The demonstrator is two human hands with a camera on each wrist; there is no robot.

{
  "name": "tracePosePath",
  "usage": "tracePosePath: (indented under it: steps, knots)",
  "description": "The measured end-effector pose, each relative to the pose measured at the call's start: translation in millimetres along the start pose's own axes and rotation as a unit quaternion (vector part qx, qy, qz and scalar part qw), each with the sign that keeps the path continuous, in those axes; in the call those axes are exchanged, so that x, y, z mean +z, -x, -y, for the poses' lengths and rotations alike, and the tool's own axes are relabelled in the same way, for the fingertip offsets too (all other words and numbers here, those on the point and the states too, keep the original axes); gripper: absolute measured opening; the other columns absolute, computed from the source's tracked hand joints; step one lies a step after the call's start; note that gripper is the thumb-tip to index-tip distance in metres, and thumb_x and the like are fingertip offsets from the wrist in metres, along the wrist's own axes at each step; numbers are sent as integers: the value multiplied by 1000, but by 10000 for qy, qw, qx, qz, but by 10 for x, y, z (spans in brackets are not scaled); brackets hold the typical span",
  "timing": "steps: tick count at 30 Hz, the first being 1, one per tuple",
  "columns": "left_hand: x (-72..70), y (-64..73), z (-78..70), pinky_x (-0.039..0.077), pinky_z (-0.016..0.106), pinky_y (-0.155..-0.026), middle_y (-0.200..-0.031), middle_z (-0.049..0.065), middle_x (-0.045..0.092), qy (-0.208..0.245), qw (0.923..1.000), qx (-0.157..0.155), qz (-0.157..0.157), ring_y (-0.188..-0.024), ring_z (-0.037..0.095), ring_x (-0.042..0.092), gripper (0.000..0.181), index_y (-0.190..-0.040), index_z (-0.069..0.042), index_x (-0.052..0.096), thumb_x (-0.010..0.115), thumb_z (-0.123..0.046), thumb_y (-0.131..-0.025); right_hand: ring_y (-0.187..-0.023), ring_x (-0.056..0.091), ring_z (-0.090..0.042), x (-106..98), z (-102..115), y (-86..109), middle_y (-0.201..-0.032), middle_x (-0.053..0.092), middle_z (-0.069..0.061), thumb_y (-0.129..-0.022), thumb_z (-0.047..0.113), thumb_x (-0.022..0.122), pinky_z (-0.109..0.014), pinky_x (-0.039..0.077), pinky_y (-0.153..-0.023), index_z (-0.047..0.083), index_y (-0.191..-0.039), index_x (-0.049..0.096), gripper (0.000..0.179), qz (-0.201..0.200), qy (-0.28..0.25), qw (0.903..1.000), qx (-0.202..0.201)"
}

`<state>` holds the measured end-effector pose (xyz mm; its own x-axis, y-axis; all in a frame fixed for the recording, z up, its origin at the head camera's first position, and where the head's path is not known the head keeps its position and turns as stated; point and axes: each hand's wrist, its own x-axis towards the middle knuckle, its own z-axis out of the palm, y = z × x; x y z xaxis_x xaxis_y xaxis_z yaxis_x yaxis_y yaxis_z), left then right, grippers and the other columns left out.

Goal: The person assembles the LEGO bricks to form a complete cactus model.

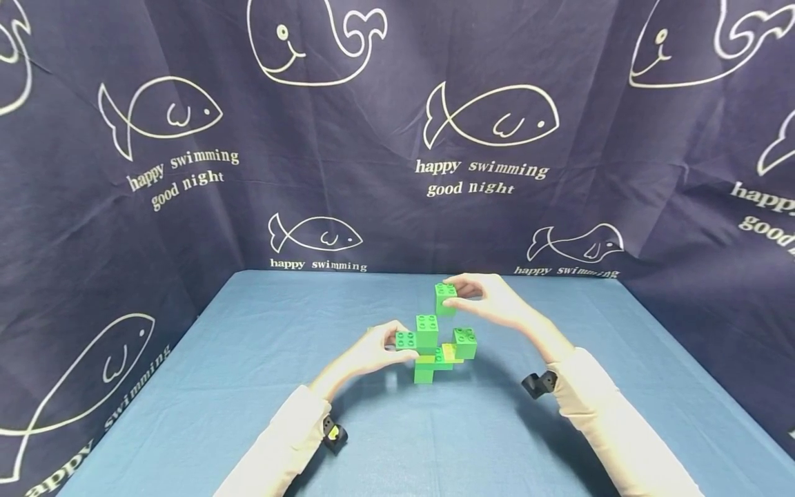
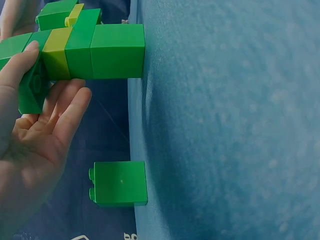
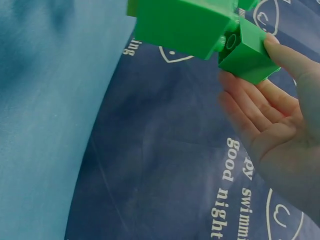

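Observation:
A built-up toy brick structure, mostly green with yellow-green bricks, stands on the table. My left hand grips it from the left, thumb in front, around a green brick that juts out at that side. A tall green brick tops the middle column, and another green brick sits on the right arm. Above and behind the structure, my right hand pinches a single green toy brick between thumb and fingers. In the right wrist view its hollow underside shows, close to the studs of the structure.
In the left wrist view, a loose green brick stands on the blue table, apart from the structure; the head view does not clearly show it. A dark blue curtain with white fish drawings hangs behind and beside the table.

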<state>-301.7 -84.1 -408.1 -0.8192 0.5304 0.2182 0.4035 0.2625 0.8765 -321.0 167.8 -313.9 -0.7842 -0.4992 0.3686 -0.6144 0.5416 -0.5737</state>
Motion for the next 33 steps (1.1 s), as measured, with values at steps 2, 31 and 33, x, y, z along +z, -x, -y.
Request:
tracePosePath:
  steps: [2,31,33]
  knots:
    - [-1,9,-24,53,22,-78,-91,15,68,7,10000,0,8,-82,7,64,28,-104,1,55,71,-6,-82,-85,67,-14,-19,27,4,-92,71,-2,-82,25,73,-36,53,-82,11,-115,65,37,-66,-4,10000,1]
    - [-28,96,-224,52,22,-78,-90,13,68,-8,10000,33,50,-81,4,62,27,-104,3,56,70,-7,-83,-91,66,-15,33,296,54,-99,70,-1,-80,25,75,-38,52,-86,13,-115,64,38,83,-310,9988,-361]
    - [-27,92,-219,53,22,-79,-91,13,68,2,10000,29,56,-82,5,62,27,-103,2,56,70,-7,-83,-90,66,-14,38,306,56,-99,70,0,-80,25,75,-37,53,-86,14,-113,65,37,86,-288,9988,-382]
